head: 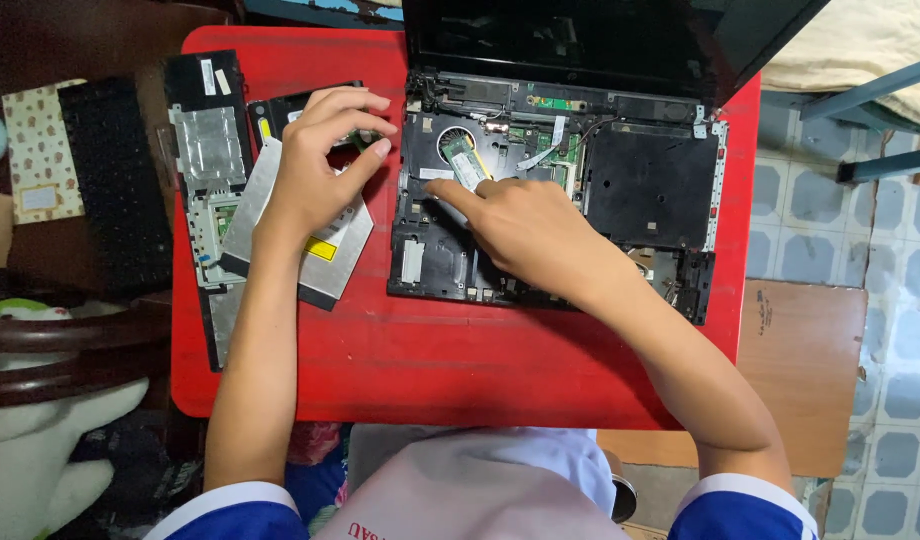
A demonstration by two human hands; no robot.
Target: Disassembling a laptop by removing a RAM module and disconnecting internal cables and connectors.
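Right hand (525, 225) presses a fingertip into the opened laptop (555, 190); left hand (315, 165) pinches a small part, its grip closed

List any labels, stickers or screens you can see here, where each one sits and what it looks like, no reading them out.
Laptop screen: top centre, hinged open, dark glossy rectangle, unlit.
Yellow sticker: on the silver optical drive below the left hand, small rectangle.
White stickers: top of the black palm-rest panel, left side, two small strips.
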